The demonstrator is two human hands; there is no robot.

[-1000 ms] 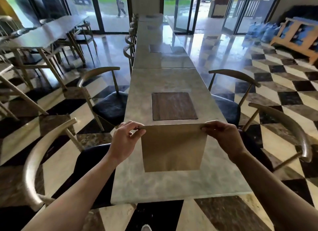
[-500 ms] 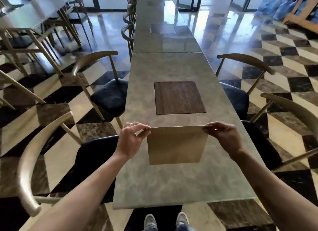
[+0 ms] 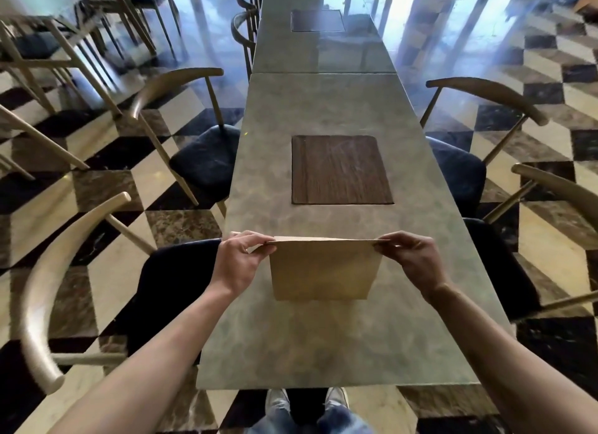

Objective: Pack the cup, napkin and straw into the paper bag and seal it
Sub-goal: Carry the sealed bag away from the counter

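A brown paper bag [image 3: 323, 270] stands upright on the near part of the grey stone table [image 3: 310, 343], its top edge pressed flat and closed. My left hand [image 3: 239, 260] pinches the bag's top left corner. My right hand [image 3: 409, 259] pinches the top right corner. Both hands hold the top edge stretched between them. No cup, napkin or straw shows outside the bag; its inside is hidden.
A dark wooden inlay panel [image 3: 341, 170] sits in the table beyond the bag. Chairs with curved backs stand on the left [image 3: 200, 162] and right [image 3: 459, 168] of the table. The table's near edge is just above my shoes [image 3: 275, 399].
The view has tilted downward, so the bag and hands sit lower and my shoes show. My hands keep the same pinch on the bag's top corners.
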